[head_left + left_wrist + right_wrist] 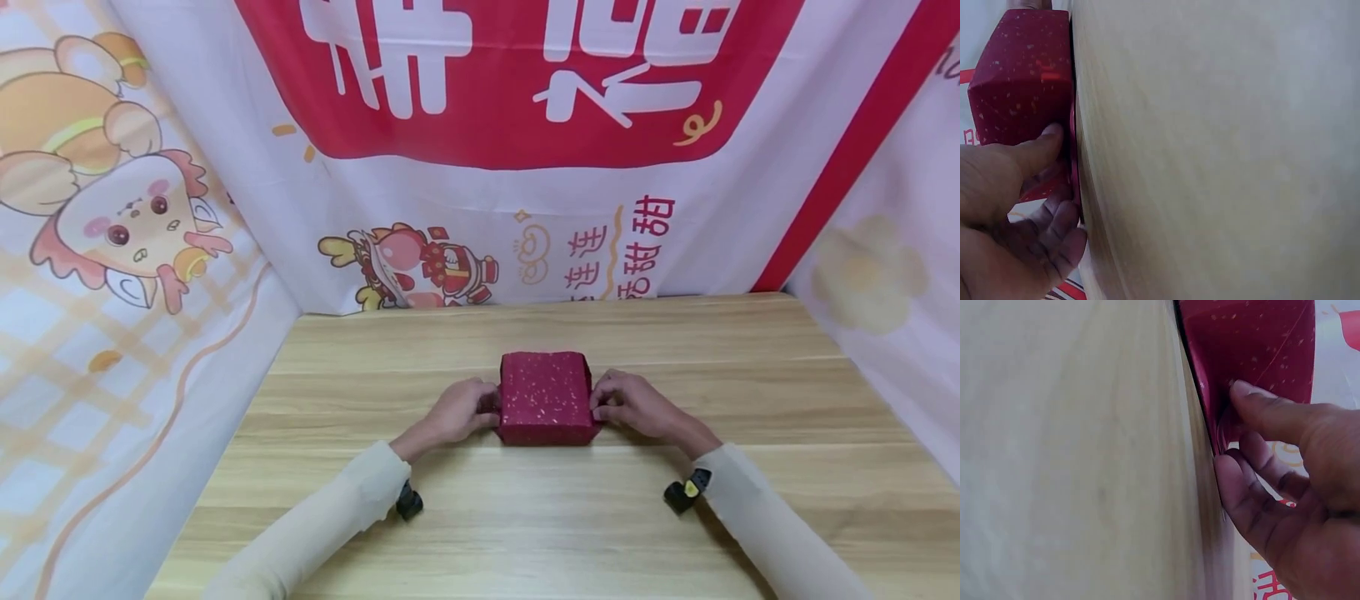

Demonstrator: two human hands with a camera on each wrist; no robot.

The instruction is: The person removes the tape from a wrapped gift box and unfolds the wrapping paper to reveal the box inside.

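A dark red box (546, 396) with pale flecks sits on the wooden table, its folded sides angled at both ends. From the left, my left hand (461, 410) holds its end. In the left wrist view the thumb (1044, 147) lies against the end of the box (1022, 75), and the curled fingers are at the lower edge. My right hand (636, 404) grips the opposite end. The right wrist view shows the thumb (1260, 403) in the fold of the red side panel (1254, 344), with fingertips (1230, 478) at its bottom edge.
The wood-grain table (555, 525) extends around the box on all sides. A white cloth with red print (495, 142) hangs at the back. Patterned cloths line the left (142, 358) and right sides. Each wrist carries a small black camera (408, 502).
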